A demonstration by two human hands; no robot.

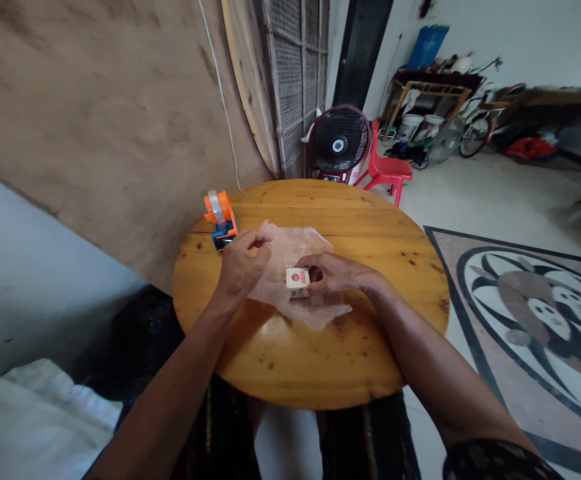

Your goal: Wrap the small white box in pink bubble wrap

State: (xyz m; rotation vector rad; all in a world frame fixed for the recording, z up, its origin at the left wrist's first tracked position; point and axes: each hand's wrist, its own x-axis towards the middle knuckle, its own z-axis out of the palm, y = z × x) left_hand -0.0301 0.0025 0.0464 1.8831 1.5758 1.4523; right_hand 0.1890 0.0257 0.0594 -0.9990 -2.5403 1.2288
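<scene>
A small white box (297, 279) with a red print stands on a sheet of clear bubble wrap (315, 317) spread over the round wooden table. My right hand (331, 272) grips the box from its right side, thumb and fingers around it. To the left, my left hand (244, 263) is raised over the left edge of the wrap, its thumb and forefinger brought together in a pinch; what lies between the fingertips is too small to make out. Just behind my left hand sits an orange and blue tape dispenser (221, 217) with a roll of tape.
The round table (300, 380) has a brown board wall (120, 113) close at its left. Beyond its far edge stand a fan (339, 141) and a red plastic chair (390, 168). A cluttered wooden table (433, 85) and a bicycle (475, 133) are farther back.
</scene>
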